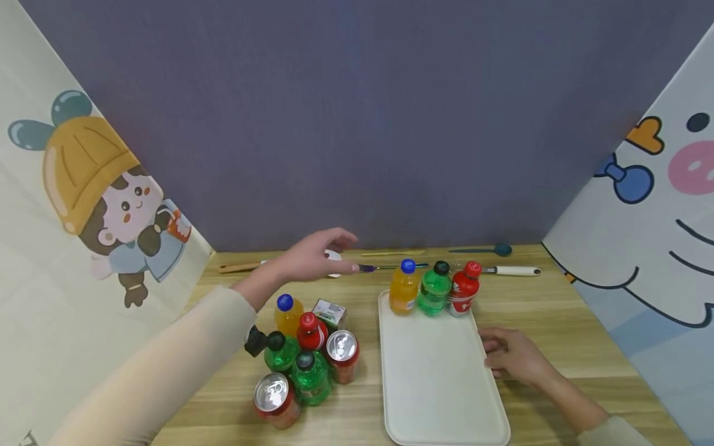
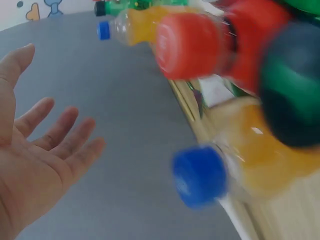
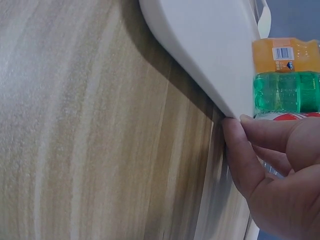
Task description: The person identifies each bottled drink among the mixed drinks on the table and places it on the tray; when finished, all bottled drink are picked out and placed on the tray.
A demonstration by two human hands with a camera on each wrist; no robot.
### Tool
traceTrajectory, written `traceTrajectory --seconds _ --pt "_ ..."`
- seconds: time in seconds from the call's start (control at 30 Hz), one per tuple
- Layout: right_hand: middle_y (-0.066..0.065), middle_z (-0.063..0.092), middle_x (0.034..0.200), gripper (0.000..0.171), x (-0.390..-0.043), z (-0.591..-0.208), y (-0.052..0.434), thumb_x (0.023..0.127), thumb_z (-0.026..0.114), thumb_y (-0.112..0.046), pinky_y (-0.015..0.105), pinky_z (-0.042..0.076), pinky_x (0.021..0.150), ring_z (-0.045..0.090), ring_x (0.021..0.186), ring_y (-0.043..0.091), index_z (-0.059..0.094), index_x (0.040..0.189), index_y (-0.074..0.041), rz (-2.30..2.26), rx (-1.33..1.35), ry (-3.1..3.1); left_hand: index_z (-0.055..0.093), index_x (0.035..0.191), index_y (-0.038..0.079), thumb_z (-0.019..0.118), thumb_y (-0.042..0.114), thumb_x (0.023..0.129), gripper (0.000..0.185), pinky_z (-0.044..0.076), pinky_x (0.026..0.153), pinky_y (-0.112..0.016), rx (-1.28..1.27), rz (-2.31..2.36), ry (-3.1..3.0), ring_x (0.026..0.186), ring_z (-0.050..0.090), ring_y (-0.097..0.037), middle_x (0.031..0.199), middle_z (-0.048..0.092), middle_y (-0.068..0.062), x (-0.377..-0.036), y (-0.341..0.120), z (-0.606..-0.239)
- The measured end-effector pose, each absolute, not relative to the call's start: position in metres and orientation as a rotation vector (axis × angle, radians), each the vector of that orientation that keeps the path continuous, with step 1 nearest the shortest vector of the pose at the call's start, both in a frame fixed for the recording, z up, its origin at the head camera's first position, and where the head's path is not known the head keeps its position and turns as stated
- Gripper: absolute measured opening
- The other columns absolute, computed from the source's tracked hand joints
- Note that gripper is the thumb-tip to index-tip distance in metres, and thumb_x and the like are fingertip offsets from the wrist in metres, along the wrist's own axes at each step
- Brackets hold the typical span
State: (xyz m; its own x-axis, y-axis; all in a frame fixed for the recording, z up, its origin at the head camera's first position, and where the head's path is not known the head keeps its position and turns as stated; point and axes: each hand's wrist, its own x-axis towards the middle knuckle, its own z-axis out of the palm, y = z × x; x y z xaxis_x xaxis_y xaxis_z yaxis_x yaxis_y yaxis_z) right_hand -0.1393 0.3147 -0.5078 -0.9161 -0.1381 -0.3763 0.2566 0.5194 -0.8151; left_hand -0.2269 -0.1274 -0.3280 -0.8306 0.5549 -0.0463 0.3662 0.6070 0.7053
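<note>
My left hand (image 1: 334, 254) hovers open, fingers spread, above the table behind a cluster of drinks; the left wrist view shows its empty palm (image 2: 40, 165). The cluster holds an orange bottle (image 1: 287, 313), a red bottle (image 1: 310, 331), two green bottles (image 1: 308, 375) and two cans (image 1: 341, 354). My right hand (image 1: 492, 353) holds the right rim of the white tray (image 1: 440, 384), fingers curled at its edge (image 3: 240, 145). At the tray's far end stand an orange bottle (image 1: 403, 288), a green bottle (image 1: 434, 290) and a red bottle (image 1: 463, 289).
A small carton (image 1: 330, 311) sits in the cluster. Along the back of the wooden table lie a wooden-handled utensil (image 1: 240, 267), a chopstick (image 1: 393, 253), a teal spoon (image 1: 485, 249) and a white-handled tool (image 1: 513, 271). Printed panels wall in both sides.
</note>
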Motion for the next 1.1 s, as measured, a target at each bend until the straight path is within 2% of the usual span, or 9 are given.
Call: traceTrajectory --seconds 0.07,0.27,0.47,0.67,0.97,1.1 --pt "0.02 0.064 0.115 0.065 -0.139 -0.507 0.314 0.087 0.07 0.008 0.039 0.063 0.07 0.067 0.09 0.023 0.044 0.147 0.01 -1.379 0.098 2.361 0.053 0.145 0.014 0.075 0.038 0.094 0.06 0.044 0.113 -0.053 0.756 1.039 2.602 0.135 0.054 -0.028 0.145 0.058 -0.007 -0.222 -0.139 -0.33" --pt "0.02 0.063 0.114 0.065 -0.138 -0.507 0.314 0.087 0.069 0.009 0.039 0.063 0.069 0.067 0.088 0.023 0.044 0.147 0.011 -1.386 0.099 2.357 0.055 0.142 0.01 0.077 0.034 0.093 0.059 0.046 0.11 -0.055 0.707 1.102 2.622 0.133 0.054 -0.034 0.142 0.059 -0.012 -0.207 -0.172 -0.339" --pt "0.021 0.063 0.115 0.066 -0.138 -0.51 0.315 0.087 0.069 0.008 0.039 0.063 0.07 0.066 0.089 0.023 0.043 0.147 0.011 -1.388 0.102 2.351 0.055 0.141 0.01 0.076 0.034 0.094 0.057 0.041 0.112 -0.063 0.661 1.154 2.646 0.133 0.054 -0.035 0.142 0.059 -0.013 -0.191 -0.196 -0.347" --pt "0.021 0.063 0.116 0.066 -0.138 -0.51 0.317 0.088 0.069 0.007 0.038 0.063 0.07 0.066 0.09 0.023 0.043 0.148 0.011 -1.388 0.106 2.358 0.056 0.141 0.012 0.076 0.035 0.093 0.056 0.04 0.112 -0.063 0.613 1.201 2.644 0.135 0.053 -0.036 0.142 0.06 -0.01 -0.181 -0.212 -0.359" --pt "0.022 0.063 0.118 0.065 -0.14 -0.51 0.316 0.088 0.069 0.007 0.038 0.063 0.071 0.066 0.091 0.023 0.043 0.147 0.011 -1.369 0.106 2.371 0.055 0.141 0.008 0.078 0.032 0.092 0.059 0.042 0.11 -0.064 0.527 1.254 2.623 0.132 0.054 -0.04 0.141 0.06 -0.015 -0.169 -0.235 -0.385" --pt "0.023 0.062 0.118 0.066 -0.142 -0.512 0.317 0.087 0.07 0.008 0.038 0.063 0.07 0.066 0.091 0.022 0.042 0.148 0.011 -1.368 0.093 2.372 0.056 0.14 0.007 0.08 0.029 0.091 0.059 0.043 0.108 -0.065 0.513 1.282 2.608 0.129 0.056 -0.038 0.14 0.061 -0.015 -0.167 -0.242 -0.4"
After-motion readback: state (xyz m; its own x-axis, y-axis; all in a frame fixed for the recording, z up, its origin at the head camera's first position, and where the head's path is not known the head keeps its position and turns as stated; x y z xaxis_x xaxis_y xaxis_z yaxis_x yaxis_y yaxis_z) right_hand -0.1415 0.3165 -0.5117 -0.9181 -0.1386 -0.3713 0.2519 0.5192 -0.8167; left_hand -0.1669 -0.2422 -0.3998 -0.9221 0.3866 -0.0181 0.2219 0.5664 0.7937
